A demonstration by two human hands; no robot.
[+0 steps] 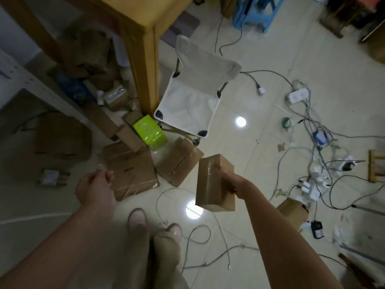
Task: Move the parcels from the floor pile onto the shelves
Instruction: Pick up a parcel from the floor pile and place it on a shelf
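My right hand [230, 181] grips a taped brown cardboard parcel [212, 184] and holds it upright above the floor. My left hand [94, 187] hangs loosely curled over the left side of the pile, and nothing shows in it. The floor pile lies ahead: a large flat brown box [131, 170], a second brown box [179, 161] to its right, a bright green packet [150, 132] and smaller brown parcels [130, 136] behind. More parcels [116, 97] sit under the table. A grey metal shelf post [35, 84] crosses the left side.
A yellow wooden table leg [143, 65] stands behind the pile, with a white folding camp chair [193, 97] beside it. Cables, power strips and chargers [312, 163] sprawl over the tiled floor on the right. A blue stool [256, 13] is far back. My feet [154, 228] are below.
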